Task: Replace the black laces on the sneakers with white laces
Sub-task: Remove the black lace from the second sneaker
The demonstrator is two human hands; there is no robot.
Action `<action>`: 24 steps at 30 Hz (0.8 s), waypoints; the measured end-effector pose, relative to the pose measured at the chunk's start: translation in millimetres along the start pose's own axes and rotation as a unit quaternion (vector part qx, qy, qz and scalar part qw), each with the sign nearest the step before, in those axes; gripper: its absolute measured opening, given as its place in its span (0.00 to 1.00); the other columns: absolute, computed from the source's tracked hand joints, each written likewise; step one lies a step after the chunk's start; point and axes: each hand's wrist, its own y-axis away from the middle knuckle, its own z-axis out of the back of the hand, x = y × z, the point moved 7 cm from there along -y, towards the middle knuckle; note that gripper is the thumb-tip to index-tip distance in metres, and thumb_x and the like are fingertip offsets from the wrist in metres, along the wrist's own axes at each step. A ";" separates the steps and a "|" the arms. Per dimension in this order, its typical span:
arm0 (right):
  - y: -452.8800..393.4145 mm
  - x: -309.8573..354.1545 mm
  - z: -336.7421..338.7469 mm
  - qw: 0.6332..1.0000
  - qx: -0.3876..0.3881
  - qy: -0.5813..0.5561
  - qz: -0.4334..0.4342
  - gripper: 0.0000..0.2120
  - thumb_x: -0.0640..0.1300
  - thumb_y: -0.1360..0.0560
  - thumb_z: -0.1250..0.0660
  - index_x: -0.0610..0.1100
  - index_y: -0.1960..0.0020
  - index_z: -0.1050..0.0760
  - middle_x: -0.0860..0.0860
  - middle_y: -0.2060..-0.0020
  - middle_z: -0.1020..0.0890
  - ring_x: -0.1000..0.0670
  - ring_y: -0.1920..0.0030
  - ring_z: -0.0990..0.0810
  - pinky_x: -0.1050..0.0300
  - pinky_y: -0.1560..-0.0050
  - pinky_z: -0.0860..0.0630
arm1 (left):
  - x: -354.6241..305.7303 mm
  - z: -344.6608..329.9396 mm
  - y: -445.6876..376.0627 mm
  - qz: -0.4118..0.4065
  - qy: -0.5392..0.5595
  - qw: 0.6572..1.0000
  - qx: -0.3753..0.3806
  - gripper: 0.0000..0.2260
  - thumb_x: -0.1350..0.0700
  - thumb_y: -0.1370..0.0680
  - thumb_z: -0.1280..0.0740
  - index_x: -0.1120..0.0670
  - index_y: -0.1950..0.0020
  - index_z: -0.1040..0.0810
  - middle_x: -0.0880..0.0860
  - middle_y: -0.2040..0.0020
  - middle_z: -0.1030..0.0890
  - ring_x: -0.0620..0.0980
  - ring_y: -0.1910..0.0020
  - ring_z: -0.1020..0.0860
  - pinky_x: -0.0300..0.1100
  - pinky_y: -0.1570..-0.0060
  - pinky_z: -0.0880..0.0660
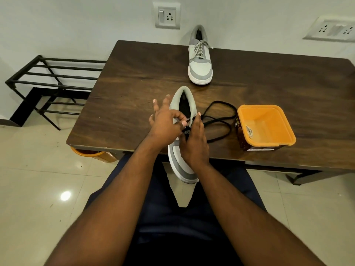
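A grey and white sneaker (183, 169) lies at the table's near edge, its toe hanging over towards me. My left hand (165, 125) pinches the black lace at the eyelets, with its other fingers spread. My right hand (194, 144) rests over the sneaker's middle and grips the same lace. The pulled-out black lace (219, 120) lies in loops on the table to the right of the sneaker. A second sneaker (200, 68) with white laces stands at the far side of the table.
An orange tub (269, 127) with a white lace inside stands at the right on the dark wooden table (124, 96). A black metal shoe rack (50, 81) stands left of the table. An orange bin (90, 153) sits under the table's left corner.
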 end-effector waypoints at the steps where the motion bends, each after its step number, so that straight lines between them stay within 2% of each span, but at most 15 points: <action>1: 0.5 -0.1 -0.4 1.000 0.001 0.009 -0.003 0.37 0.57 0.20 0.42 0.49 0.21 0.60 0.48 0.21 0.48 0.44 0.24 0.42 0.41 0.32 0.34 | 7.7 0.3 5.8 0.004 0.031 0.999 0.020 0.07 0.59 0.24 0.29 0.47 0.57 0.20 0.49 0.19 0.49 0.53 0.21 0.62 0.62 0.25 0.57; 4: 2.0 1.6 -1.8 0.999 -0.004 0.044 0.019 0.36 0.59 0.20 0.44 0.46 0.21 0.57 0.46 0.21 0.47 0.44 0.24 0.42 0.43 0.31 0.36 | 28.8 7.8 21.1 0.031 0.094 0.995 0.011 0.04 0.53 0.25 0.28 0.44 0.57 0.18 0.47 0.20 0.45 0.51 0.21 0.58 0.65 0.26 0.54; 7: 0.3 -0.8 -5.3 0.997 0.003 0.070 0.022 0.37 0.59 0.20 0.44 0.45 0.21 0.57 0.46 0.21 0.48 0.43 0.25 0.40 0.42 0.31 0.34 | 17.6 16.0 21.2 0.025 0.081 0.995 -0.055 0.03 0.44 0.25 0.29 0.39 0.59 0.19 0.49 0.20 0.43 0.51 0.21 0.52 0.66 0.27 0.51; 9: 0.6 -1.6 -5.9 0.996 0.002 0.091 0.022 0.37 0.59 0.20 0.44 0.44 0.21 0.57 0.46 0.21 0.47 0.43 0.25 0.38 0.41 0.32 0.33 | 2.8 16.9 12.3 0.037 0.028 0.996 -0.072 0.03 0.46 0.24 0.30 0.42 0.58 0.19 0.50 0.20 0.43 0.53 0.21 0.51 0.65 0.27 0.50; 12: 0.8 -2.0 -6.8 0.993 0.022 0.112 0.029 0.38 0.59 0.20 0.45 0.44 0.21 0.59 0.47 0.21 0.50 0.43 0.24 0.40 0.39 0.30 0.36 | -8.9 9.1 -4.7 0.045 -0.103 0.993 -0.040 0.02 0.51 0.23 0.32 0.46 0.53 0.19 0.51 0.20 0.46 0.56 0.21 0.55 0.65 0.27 0.55; 16: 0.5 -4.2 -5.4 0.993 0.028 0.110 0.034 0.38 0.61 0.21 0.46 0.44 0.21 0.59 0.49 0.21 0.51 0.45 0.23 0.43 0.37 0.28 0.41 | -18.9 3.8 -9.1 0.015 -0.212 0.977 -0.021 0.05 0.47 0.24 0.30 0.43 0.49 0.20 0.51 0.19 0.52 0.57 0.21 0.61 0.66 0.28 0.61; 20: 2.8 -9.0 -6.9 0.996 0.018 0.080 0.023 0.43 0.66 0.23 0.45 0.43 0.21 0.59 0.48 0.21 0.50 0.46 0.23 0.43 0.39 0.28 0.39 | -18.4 -4.7 -13.7 0.020 -0.267 0.963 0.031 0.08 0.46 0.24 0.31 0.43 0.45 0.20 0.54 0.19 0.56 0.61 0.22 0.64 0.69 0.31 0.63; 24: 1.0 -11.4 -7.6 0.996 0.022 0.081 0.022 0.47 0.70 0.26 0.43 0.44 0.21 0.60 0.49 0.21 0.51 0.47 0.23 0.44 0.40 0.27 0.39 | -20.1 -12.4 -23.4 0.037 -0.263 0.960 0.087 0.04 0.51 0.24 0.30 0.46 0.51 0.18 0.52 0.19 0.55 0.62 0.23 0.65 0.70 0.30 0.63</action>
